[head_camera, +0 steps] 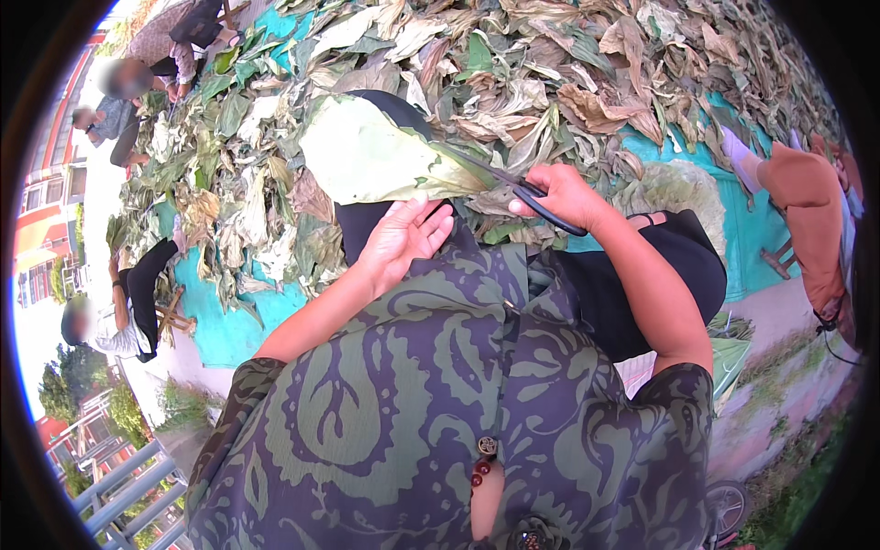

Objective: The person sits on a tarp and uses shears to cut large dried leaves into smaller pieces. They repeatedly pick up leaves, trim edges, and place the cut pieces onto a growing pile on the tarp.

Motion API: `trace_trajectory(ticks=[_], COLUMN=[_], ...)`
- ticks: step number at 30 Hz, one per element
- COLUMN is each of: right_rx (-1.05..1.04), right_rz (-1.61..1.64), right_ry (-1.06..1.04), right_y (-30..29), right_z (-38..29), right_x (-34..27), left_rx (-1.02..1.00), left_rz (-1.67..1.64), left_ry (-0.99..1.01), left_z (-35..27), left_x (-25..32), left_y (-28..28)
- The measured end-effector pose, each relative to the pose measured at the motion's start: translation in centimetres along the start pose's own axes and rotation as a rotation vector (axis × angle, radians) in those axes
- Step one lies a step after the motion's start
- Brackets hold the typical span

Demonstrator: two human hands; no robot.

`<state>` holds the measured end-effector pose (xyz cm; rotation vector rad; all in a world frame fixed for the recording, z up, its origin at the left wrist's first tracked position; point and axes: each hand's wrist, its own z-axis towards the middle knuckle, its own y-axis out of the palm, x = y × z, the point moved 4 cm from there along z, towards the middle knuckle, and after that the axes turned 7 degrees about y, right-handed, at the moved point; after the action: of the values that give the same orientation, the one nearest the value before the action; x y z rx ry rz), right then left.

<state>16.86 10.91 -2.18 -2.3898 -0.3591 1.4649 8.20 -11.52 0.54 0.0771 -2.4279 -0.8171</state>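
A large pale yellow-green leaf [378, 155] lies over my dark-trousered knee, its narrow, crumpled end pointing right. My right hand [560, 196] grips black-handled scissors [505, 175], whose blades reach up and left along that narrow end. Whether the blades are apart is hard to see. Just below the leaf's lower edge, my left hand [409, 234] is turned palm up with its fingers loosely curled and apart. Its thumb tip meets the edge of the leaf, and no grip on it shows.
Withered leaves [598, 103] are heaped thickly ahead on a teal tarp [746, 234]. A broad pale leaf [677, 192] lies beside my right knee. Several people sit around the heap, one on a wooden stool [175, 313] at left. A metal railing [130, 495] stands lower left.
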Motion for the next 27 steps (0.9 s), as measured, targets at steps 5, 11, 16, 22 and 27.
trace_trajectory(ticks=[5, 11, 16, 22, 27], right_rx=[0.013, 0.103, 0.098, 0.149, 0.225], right_rz=[0.034, -0.252, -0.260, -0.288, -0.293], right_ry=[0.023, 0.057, 0.088, 0.078, 0.074], right_y=[0.8, 1.6, 2.2, 2.9, 3.7], right_z=[-0.9, -1.7, -1.4, -1.1, -1.5], right_x=[-0.5, -1.4, -2.2, -3.3, -3.5], left_rx=[-0.048, -0.132, -0.190, -0.201, -0.211], left_rz=[-0.170, -0.226, -0.183, -0.210, -0.214], left_ry=[-0.034, -0.022, -0.081, -0.105, -0.122], left_z=[3.2, 3.6, 3.5, 3.5, 3.3], left_x=[-0.1, -0.4, -0.5, -0.4, -0.2], left_y=[-0.8, -0.4, -0.7, -0.8, -1.1])
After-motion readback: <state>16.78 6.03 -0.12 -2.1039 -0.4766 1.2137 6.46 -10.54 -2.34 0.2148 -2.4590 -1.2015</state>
